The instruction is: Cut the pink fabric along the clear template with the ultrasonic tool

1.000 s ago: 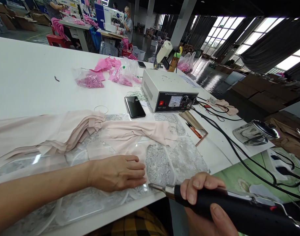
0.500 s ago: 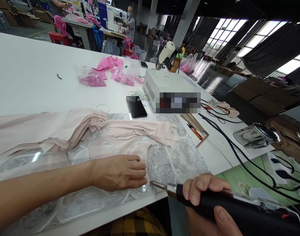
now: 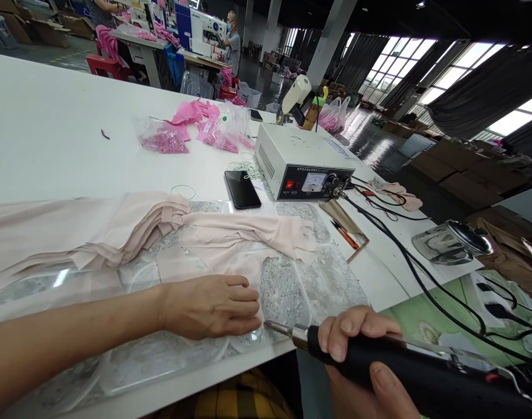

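My left hand lies flat, fingers together and stretched out, pressing pale pink fabric onto a clear plastic sheet near the table's front edge. My right hand is wrapped around a black handheld tool with a metal tip. The tip points left and sits just beside my left fingertips, at the fabric's edge. A black cable runs from the tool side to a white control box with a dial and meter.
A stack of pink fabric pieces lies at left. A black phone, bags of pink parts, a metal lidded pot and a small tray with a pen stand on the white table. People work at sewing machines far behind.
The tool tip has shifted slightly left, closer to my left fingertips. My left hand has stayed in place on the fabric.
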Demonstrator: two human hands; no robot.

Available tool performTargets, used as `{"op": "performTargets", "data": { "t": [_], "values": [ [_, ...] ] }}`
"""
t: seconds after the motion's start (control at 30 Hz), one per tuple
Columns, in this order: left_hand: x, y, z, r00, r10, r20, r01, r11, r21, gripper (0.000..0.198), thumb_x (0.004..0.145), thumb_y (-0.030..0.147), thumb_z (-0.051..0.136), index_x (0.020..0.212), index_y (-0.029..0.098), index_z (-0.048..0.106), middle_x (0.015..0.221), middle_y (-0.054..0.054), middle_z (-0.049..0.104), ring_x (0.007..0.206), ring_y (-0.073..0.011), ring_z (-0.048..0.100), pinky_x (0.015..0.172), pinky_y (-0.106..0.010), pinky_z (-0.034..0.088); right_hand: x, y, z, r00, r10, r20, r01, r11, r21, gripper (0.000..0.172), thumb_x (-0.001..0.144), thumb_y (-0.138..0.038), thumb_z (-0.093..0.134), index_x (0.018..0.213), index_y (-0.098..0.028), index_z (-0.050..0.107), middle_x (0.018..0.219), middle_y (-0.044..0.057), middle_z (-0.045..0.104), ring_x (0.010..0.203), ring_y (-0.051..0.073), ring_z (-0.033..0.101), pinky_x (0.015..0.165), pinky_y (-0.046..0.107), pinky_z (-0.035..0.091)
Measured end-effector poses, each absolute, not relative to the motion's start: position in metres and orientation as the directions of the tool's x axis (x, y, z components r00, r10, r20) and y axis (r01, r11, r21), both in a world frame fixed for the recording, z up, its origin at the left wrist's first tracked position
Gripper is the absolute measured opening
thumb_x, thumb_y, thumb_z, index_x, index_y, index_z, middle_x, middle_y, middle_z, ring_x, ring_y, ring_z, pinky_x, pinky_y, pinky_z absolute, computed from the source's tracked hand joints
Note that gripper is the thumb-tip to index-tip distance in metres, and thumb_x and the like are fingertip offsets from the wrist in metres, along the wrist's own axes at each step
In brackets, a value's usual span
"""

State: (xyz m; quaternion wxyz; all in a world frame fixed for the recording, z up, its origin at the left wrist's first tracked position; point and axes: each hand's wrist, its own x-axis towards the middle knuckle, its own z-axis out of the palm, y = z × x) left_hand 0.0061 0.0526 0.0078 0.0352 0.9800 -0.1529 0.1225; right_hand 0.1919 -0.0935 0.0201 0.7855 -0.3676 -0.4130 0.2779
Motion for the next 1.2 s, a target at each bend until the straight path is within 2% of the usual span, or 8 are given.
{"op": "performTargets", "data": {
  "t": [0.23,0.4,0.63,0.87,1.03,1.2],
  "values": [
    [0.0058,0.0525,0.0055,0.919,-0.263,0.294,-0.296,-0.952,0.073,0.022,0.095,0.008,0.049,0.112,0.012,0.064,0.095,-0.011,0.068,0.104,-0.0239,0.060,0.091,-0.036,0.045,0.1935,-0.0956,0.0193,0.517,0.734,0.440,-0.127,0.575,-0.808,0.014,0.080,-0.029,0.057,0.091,-0.020,0.059,0.077,-0.001,0.052,0.050,0.010,0.051,0.046,0.028,0.045],
    [0.0056,0.0531,0.0045,0.930,-0.259,0.262,-0.294,-0.950,0.104,0.025,0.098,0.009,0.044,0.114,0.015,0.063,0.099,-0.012,0.069,0.108,-0.0239,0.059,0.092,-0.037,0.045,0.1925,-0.0959,0.0203,0.522,0.720,0.458,-0.110,0.589,-0.800,0.015,0.079,-0.029,0.057,0.090,-0.019,0.059,0.076,-0.001,0.052,0.049,0.010,0.051,0.045,0.027,0.044],
    [0.0052,0.0536,0.0034,0.923,-0.269,0.275,-0.308,-0.945,0.108,0.029,0.099,0.007,0.040,0.119,0.007,0.060,0.103,-0.015,0.068,0.111,-0.0259,0.058,0.093,-0.039,0.045,0.1929,-0.0955,0.0204,0.508,0.731,0.455,-0.113,0.581,-0.806,0.014,0.079,-0.028,0.057,0.090,-0.020,0.060,0.076,-0.001,0.052,0.049,0.010,0.051,0.046,0.027,0.045],
    [0.0048,0.0541,0.0013,0.929,-0.271,0.252,-0.307,-0.945,0.114,0.030,0.100,0.008,0.037,0.119,0.008,0.061,0.104,-0.014,0.068,0.111,-0.0255,0.057,0.094,-0.039,0.045,0.1919,-0.0946,0.0212,0.523,0.719,0.458,-0.066,0.570,-0.819,0.013,0.078,-0.030,0.057,0.088,-0.021,0.060,0.073,-0.001,0.051,0.046,0.010,0.049,0.042,0.028,0.043],
    [0.0050,0.0545,0.0021,0.926,-0.268,0.267,-0.307,-0.944,0.118,0.030,0.100,0.008,0.037,0.118,0.008,0.061,0.102,-0.014,0.068,0.110,-0.0257,0.057,0.093,-0.039,0.045,0.1922,-0.0965,0.0199,0.520,0.720,0.459,-0.085,0.579,-0.811,0.014,0.079,-0.030,0.056,0.090,-0.021,0.059,0.076,-0.001,0.050,0.048,0.010,0.050,0.044,0.028,0.044],
    [0.0047,0.0542,0.0033,0.941,-0.267,0.206,-0.296,-0.947,0.122,0.032,0.100,0.008,0.034,0.120,0.009,0.060,0.106,-0.014,0.067,0.113,-0.0262,0.055,0.094,-0.039,0.043,0.1915,-0.0973,0.0211,0.517,0.724,0.457,-0.126,0.592,-0.796,0.014,0.081,-0.029,0.057,0.091,-0.019,0.059,0.077,0.000,0.050,0.052,0.010,0.051,0.047,0.028,0.044]
  ]
}}
